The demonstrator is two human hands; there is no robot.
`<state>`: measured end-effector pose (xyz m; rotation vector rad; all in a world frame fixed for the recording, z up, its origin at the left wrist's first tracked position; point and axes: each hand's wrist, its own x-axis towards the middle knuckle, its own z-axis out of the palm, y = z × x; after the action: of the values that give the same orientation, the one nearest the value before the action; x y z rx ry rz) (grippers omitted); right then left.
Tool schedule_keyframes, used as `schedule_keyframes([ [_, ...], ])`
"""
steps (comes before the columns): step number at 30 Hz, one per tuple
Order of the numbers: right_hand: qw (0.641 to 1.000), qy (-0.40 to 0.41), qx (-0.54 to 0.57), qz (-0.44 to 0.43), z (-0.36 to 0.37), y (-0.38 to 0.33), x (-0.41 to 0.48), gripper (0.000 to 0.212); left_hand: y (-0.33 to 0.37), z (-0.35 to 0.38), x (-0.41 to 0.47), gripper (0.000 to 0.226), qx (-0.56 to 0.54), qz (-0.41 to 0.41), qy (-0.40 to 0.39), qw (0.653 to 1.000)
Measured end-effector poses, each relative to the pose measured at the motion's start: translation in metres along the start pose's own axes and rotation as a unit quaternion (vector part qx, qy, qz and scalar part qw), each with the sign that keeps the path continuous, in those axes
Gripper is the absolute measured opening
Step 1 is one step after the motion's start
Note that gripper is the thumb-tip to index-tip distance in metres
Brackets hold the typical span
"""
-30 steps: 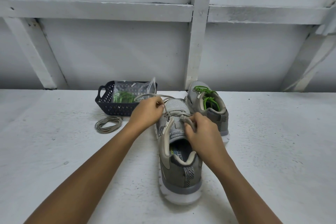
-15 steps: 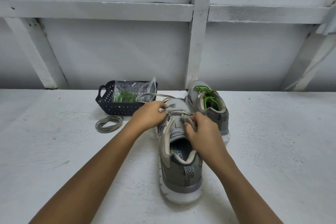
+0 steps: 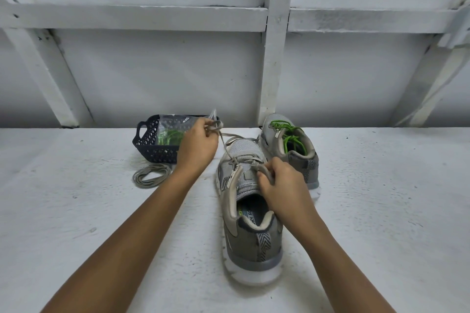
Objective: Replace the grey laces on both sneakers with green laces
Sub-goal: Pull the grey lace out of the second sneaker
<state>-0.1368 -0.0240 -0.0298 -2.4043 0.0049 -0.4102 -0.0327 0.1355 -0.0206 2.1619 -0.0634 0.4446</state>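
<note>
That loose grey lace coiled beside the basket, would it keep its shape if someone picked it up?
Probably not: the coiled grey lace lies in slack, uneven loops, so it would likely droop and unravel. It looks thin, so probably very light.

1 wide-angle view, from a camera worn on the person's head. It sits close behind and above the heel of the near sneaker (image 3: 254, 249), facing forward and down along it toward its toe. Beyond the toe, the white wall (image 3: 162, 79) fills the upper half.
</note>
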Motion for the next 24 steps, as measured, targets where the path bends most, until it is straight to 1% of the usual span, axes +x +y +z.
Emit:
schedule_keyframes([
  [2,1.0,0.0,-0.001,-0.001,0.0,0.0,0.0,0.016,-0.003,0.002,-0.007,0.054,0.044,-0.006,-0.076,0.996],
  [3,1.0,0.0,-0.001,-0.001,0.0,0.0,0.0,0.016,-0.004,0.003,-0.009,0.063,0.065,-0.007,-0.099,0.993],
  [5,1.0,0.0,0.002,0.0,-0.001,-0.001,0.0,0.016,-0.006,0.004,-0.013,0.071,0.104,0.012,-0.115,0.988],
  [7,1.0,-0.002,0.002,-0.001,-0.001,-0.001,0.0,0.017,-0.007,0.004,-0.014,0.065,0.145,0.043,-0.123,0.981],
  [9,1.0,-0.003,0.001,0.0,-0.001,-0.001,0.0,0.017,-0.007,0.005,-0.013,0.046,0.186,0.062,-0.149,0.969],
  [11,1.0,-0.005,0.0,0.001,-0.001,-0.001,0.0,0.017,-0.007,0.007,-0.012,0.03,0.22,0.058,-0.184,0.956],
  [13,1.0,-0.007,-0.003,0.003,-0.001,-0.001,0.001,0.018,-0.009,0.01,-0.013,0.025,0.237,0.057,-0.193,0.95],
  [16,1.0,-0.007,0.0,0.003,-0.001,0.0,0.0,0.018,-0.012,0.015,-0.013,0.017,0.245,0.061,-0.171,0.952],
  [18,1.0,-0.006,0.001,0.004,-0.001,0.0,0.0,0.017,-0.013,0.014,-0.012,0.014,0.224,0.066,-0.143,0.962],
  [19,1.0,-0.006,0.002,0.003,-0.001,0.0,-0.001,0.017,-0.013,0.012,-0.011,0.013,0.185,0.059,-0.118,0.974],
  [21,1.0,-0.005,0.005,0.002,0.0,0.0,0.0,0.015,-0.012,0.006,-0.006,0.013,0.074,0.032,-0.042,0.996],
  [23,1.0,-0.001,0.006,0.0,0.0,0.001,0.0,0.015,-0.009,0.0,0.0,0.013,0.014,0.025,0.028,0.999],
  [24,1.0,0.0,0.006,-0.001,0.0,0.001,0.0,0.015,-0.007,-0.003,0.001,0.013,0.005,0.03,0.042,0.999],
])
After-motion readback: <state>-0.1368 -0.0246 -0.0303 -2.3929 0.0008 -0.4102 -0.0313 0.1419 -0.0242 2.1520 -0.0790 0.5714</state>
